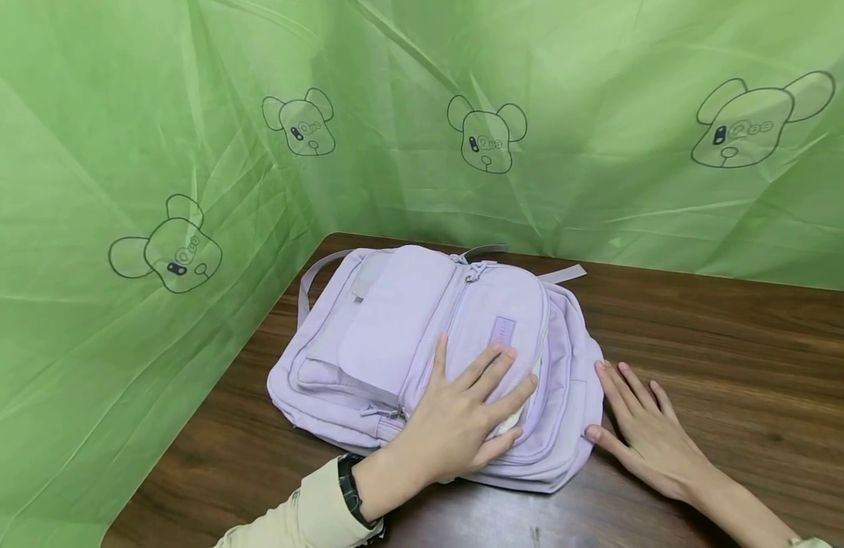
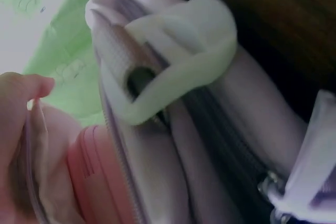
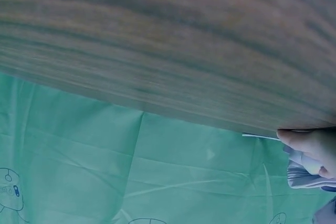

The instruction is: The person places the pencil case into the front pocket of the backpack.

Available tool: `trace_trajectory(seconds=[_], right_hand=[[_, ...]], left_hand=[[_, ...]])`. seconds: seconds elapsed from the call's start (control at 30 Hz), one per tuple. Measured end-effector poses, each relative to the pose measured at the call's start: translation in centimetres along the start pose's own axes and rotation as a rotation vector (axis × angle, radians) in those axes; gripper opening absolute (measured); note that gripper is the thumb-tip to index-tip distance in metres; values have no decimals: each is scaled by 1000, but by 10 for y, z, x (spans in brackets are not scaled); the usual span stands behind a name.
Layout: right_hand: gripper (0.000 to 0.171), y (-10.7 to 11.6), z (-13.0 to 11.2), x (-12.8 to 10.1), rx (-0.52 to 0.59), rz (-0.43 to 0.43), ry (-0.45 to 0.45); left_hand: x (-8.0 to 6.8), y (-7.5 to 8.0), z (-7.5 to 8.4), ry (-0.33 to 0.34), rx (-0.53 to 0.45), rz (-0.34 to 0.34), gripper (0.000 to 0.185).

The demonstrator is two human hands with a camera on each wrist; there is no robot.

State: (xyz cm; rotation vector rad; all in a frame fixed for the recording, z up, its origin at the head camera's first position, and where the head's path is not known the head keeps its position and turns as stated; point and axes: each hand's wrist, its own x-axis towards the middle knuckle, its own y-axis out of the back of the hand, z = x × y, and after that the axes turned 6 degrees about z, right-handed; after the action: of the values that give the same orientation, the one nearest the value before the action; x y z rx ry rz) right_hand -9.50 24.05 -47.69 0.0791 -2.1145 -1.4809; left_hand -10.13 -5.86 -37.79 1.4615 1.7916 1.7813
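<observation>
A lilac backpack point(image 1: 387, 320) lies on its back on the table. My left hand point(image 1: 456, 418) rests with spread fingers on its front pocket, below a small purple label point(image 1: 502, 330). Something pale shows at the pocket's side opening point(image 1: 511, 423), partly under the fingers. In the left wrist view, a pink item point(image 2: 100, 171) sits inside an unzipped pocket, and a pale loop point(image 2: 184, 77) stands out from the bag; my left fingers point(image 2: 23, 90) are at the pocket's fabric edge. My right hand point(image 1: 657, 441), fingers extended, touches the bag's bottom end.
The dark wooden table point(image 1: 757, 358) extends to the right of the bag. Green cloth point(image 1: 394, 190) printed with bear-head outlines hangs along the left and back. Loose strap ends point(image 1: 565, 274) stick out behind the backpack, and a strap point(image 1: 312, 281) loops out at its left.
</observation>
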Motion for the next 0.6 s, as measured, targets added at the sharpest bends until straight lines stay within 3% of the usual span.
trace_trajectory(seconds=[0.2,0.33,0.5,0.6], right_hand=[[83,1,1,0,3,-9,-19],[82,1,1,2,13,-19,-43],[77,7,2,5,84,-55,-67],[71,19,3,7,154,-52,-91]], left_hand=[[-1,-10,5,-33,89,19,52],[0,-14,5,-32,88,19,56],[1,-1,0,45,-73,-89,68],[-2,16,-14,133,-191,-142,71]])
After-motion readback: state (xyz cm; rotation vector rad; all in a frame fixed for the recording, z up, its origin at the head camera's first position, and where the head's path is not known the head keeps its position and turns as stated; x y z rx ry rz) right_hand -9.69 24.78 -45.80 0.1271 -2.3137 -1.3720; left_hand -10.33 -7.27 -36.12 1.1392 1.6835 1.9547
